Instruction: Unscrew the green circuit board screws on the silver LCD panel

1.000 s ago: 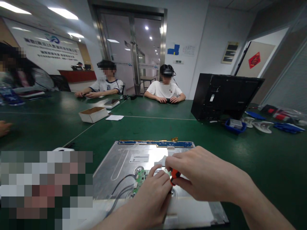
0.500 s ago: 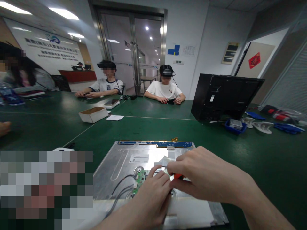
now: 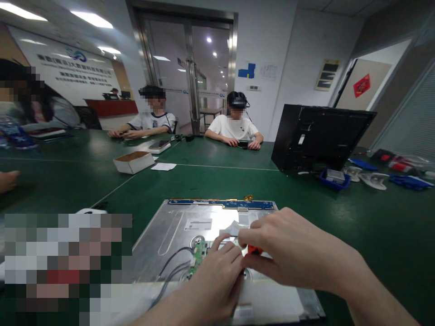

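A silver metal panel [image 3: 176, 226] lies on the green table, with a blue circuit strip [image 3: 204, 203] along its far edge. Near its middle a green circuit board [image 3: 200, 253] has dark cables [image 3: 170, 267] running off to the left. My left hand [image 3: 220, 267] rests over the board, fingers bent, pressed near a piece of silver tape [image 3: 233, 227]; what its fingertips hold, if anything, is hidden. My right hand [image 3: 272, 244] is closed around an orange-red tool [image 3: 254, 250] just right of my left hand. The tool's working end is hidden.
A white open box [image 3: 133, 163] and a paper [image 3: 163, 167] lie beyond the panel. A black monitor [image 3: 322, 136] stands at the right, beside a blue tray [image 3: 335, 179]. Two people sit across the table; another person is at the left.
The view has shifted very slightly. Both hands keep nearly the same pose, and a little more of the orange-red tool shows in my right hand.
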Available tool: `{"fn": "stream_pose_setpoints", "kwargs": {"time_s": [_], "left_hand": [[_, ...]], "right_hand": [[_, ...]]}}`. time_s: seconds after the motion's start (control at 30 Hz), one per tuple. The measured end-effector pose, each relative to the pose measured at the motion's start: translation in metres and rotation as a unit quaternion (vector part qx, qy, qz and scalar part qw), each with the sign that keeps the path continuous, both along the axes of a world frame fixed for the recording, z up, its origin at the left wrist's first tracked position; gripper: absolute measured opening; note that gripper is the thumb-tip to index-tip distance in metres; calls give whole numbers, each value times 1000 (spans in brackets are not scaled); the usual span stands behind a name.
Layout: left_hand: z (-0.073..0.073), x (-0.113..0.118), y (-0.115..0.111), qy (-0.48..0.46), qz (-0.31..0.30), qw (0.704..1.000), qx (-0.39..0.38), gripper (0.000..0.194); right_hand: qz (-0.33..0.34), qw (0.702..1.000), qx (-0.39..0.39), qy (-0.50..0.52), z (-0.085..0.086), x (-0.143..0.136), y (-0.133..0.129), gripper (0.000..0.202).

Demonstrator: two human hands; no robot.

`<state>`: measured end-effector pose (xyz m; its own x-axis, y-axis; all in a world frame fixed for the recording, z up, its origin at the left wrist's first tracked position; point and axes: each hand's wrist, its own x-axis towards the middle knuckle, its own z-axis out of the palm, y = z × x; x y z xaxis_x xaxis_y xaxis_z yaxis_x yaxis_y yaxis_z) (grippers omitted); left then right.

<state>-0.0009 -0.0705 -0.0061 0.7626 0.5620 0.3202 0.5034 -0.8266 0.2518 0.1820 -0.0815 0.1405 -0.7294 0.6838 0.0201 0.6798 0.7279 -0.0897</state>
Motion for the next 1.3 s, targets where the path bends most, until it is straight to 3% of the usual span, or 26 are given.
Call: {"fn": "stream_pose_setpoints", "kwargs": {"time_s": [0.1,0.4,0.57,0.73,1.0,1.3], "left_hand": [[1,0,0,5,4,1000,-1,24],[5,0,0,17,7,1000,-11,25],[1,0,1,17,0,1000,-7,25],[0,0,0,18,8,1000,-5,25],[4,0,0,19,8,1000,-13,26],[0,0,0,10,0,1000,-7,22]], "right_hand": [[-5,1000,-5,5,1,0,-1,1],[-25,1000,2,-8,-2,-1,-1,9],[-5,1000,-9,-3,-2,-1,-2,2],[9,1000,-8,-1,-1,0,-4,7],[-24,1000,-3,-5,-3,-1,-1,6],[8,1000,-13,-4,1,0,-4,7]]}}
